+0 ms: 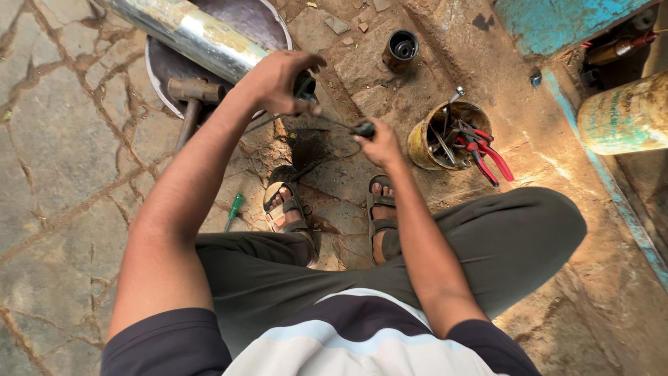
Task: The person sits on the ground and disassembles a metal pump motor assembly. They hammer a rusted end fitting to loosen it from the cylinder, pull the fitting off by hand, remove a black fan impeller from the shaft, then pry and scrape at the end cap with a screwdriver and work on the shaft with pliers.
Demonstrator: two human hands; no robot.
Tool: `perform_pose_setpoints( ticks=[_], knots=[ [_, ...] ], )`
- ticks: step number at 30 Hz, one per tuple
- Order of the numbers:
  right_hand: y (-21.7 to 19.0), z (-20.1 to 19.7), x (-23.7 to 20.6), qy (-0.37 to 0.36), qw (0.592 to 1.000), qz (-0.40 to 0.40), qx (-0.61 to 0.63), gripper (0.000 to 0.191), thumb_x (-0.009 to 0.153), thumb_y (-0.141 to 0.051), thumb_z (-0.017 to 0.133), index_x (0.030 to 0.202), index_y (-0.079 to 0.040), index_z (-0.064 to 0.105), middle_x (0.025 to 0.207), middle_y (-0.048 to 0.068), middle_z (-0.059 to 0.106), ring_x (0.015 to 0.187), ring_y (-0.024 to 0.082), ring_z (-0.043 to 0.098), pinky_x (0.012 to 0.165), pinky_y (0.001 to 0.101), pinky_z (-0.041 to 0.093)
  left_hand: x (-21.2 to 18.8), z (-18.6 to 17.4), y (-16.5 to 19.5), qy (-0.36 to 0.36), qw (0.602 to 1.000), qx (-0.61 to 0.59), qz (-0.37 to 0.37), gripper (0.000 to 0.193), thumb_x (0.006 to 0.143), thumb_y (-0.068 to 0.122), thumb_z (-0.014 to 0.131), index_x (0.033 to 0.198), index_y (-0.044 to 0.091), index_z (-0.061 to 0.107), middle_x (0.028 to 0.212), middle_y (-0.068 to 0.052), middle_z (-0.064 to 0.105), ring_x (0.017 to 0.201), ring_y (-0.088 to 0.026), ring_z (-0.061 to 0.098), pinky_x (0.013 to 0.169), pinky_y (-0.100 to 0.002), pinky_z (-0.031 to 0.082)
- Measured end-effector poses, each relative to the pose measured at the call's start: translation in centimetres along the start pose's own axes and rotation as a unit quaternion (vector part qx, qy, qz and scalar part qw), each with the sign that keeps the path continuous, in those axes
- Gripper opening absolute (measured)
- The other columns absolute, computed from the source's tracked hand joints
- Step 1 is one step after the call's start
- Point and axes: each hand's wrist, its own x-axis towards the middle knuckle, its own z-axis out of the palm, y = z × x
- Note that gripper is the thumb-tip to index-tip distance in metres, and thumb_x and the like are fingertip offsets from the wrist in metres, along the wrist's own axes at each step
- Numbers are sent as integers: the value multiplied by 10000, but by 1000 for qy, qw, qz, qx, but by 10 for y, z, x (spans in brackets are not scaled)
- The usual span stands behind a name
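left hand (278, 80) wrapped round pipe (188, 31) end | right hand (379, 143) pinching tool (363, 129) | pipe's heavy, stiff, kinda slick, so I grip near the end

Ground here is rough stone paving (62, 139), cracked all over with dirt packed in the joints. Over on the right it turns into dusty, stained concrete (577, 306) with a chipped turquoise painted edge (612, 188) running along it. Warm daylight hits that side, and small rubble bits (348, 24) sit near the top.
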Motion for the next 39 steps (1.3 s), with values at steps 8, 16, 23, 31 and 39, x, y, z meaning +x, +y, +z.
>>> perform_pose_setpoints(
  ticks=[8, 16, 23, 31, 39],
  knots=[
    [12, -19, 2, -5, 991, 11, 132, 326, 888, -145, 786, 1174, -45, 665, 1035, 128, 765, 906, 238, 769, 805, 379, 654, 16, 10, -7, 263, 959, -61, -80, 421, 1125, 409, 551, 1069, 59, 778, 909, -123, 758, 787, -244, 711, 728, -435, 579],
    [-6, 8, 2, -77, 944, -40, 317, 337, 918, -67, 716, 1213, 32, 589, 1066, 138, 794, 984, 191, 788, 830, 343, 685, 13, 58, 28, 646, 665, -360, -105, 497, 1100, 353, 425, 882, 39, 744, 777, -76, 739, 638, -145, 673, 595, -284, 553],
    [-7, 11, -2, -83, 939, -61, 327, 302, 955, -57, 711, 1211, 24, 573, 1039, 149, 790, 870, 170, 739, 716, 302, 623, -20, 108, 59, 701, 635, -304, -118, 522, 1104, 342, 490, 750, 6, 676, 595, -43, 630, 481, -128, 575, 478, -251, 468],
    [-5, 13, -8, -94, 930, -50, 353, 309, 932, -58, 700, 1198, 24, 568, 1005, 137, 788, 922, 185, 755, 716, 322, 643, -25, 110, 51, 677, 642, -325, -155, 492, 1111, 294, 505, 744, 18, 680, 595, -42, 617, 504, -90, 535, 480, -239, 372],
    [-8, 8, -13, -78, 970, -6, 229, 329, 903, -149, 761, 1180, -45, 617, 986, 60, 755, 882, 172, 738, 751, 331, 645, -10, 125, 75, 661, 716, -221, -35, 520, 1107, 296, 542, 644, 73, 621, 530, 8, 582, 445, -104, 571, 420, -259, 433]
  ],
)
